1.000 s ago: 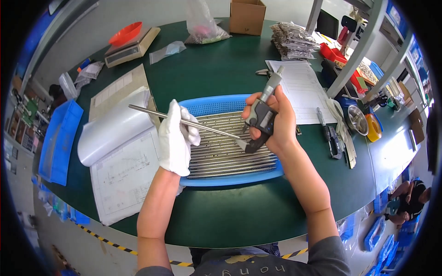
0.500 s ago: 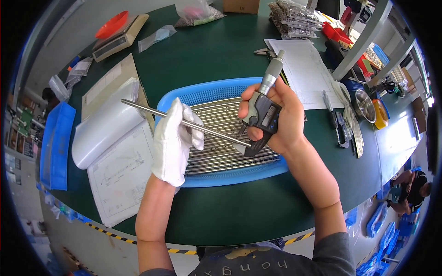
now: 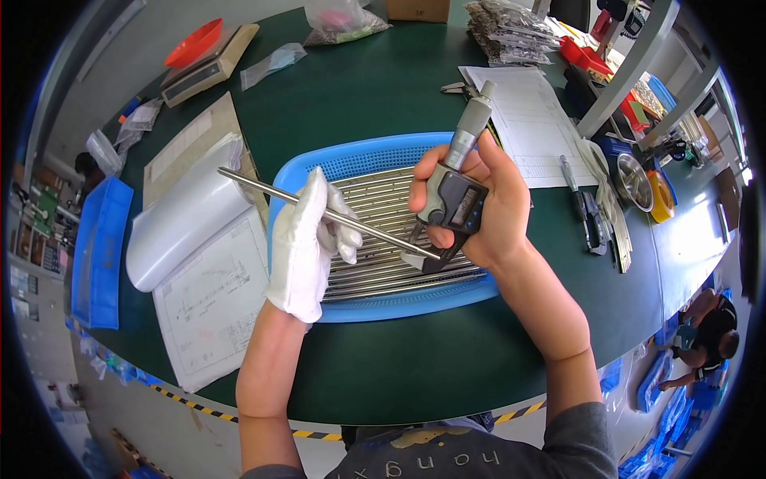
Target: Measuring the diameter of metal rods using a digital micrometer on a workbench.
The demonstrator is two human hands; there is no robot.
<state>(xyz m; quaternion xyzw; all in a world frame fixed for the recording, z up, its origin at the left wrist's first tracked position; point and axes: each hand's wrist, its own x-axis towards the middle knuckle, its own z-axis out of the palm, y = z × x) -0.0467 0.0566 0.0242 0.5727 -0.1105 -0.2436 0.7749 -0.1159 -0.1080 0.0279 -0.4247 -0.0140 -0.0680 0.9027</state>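
My left hand (image 3: 302, 247), in a white glove, is closed round a thin steel rod (image 3: 263, 187) that slants down to the right. My bare right hand (image 3: 499, 199) grips a digital micrometer (image 3: 459, 199) with a grey thimble and a small display. The rod's lower right end lies at the micrometer's jaws; whether both faces touch it I cannot tell. Beneath both hands is a blue perforated basket (image 3: 383, 310) holding several steel rods (image 3: 375, 191) laid side by side.
Drawing sheets (image 3: 203, 319) and a curled plastic sleeve (image 3: 187, 219) lie left, beside a blue tray (image 3: 100, 255). A second micrometer (image 3: 590, 223) rests right, near a metal bowl (image 3: 633, 182). A scale (image 3: 209, 68) stands far left. One person (image 3: 710, 335) crouches at the right.
The rod and my left hand have shifted slightly right. My right hand and micrometer stay almost in place. The crouching person at the right has moved an arm.
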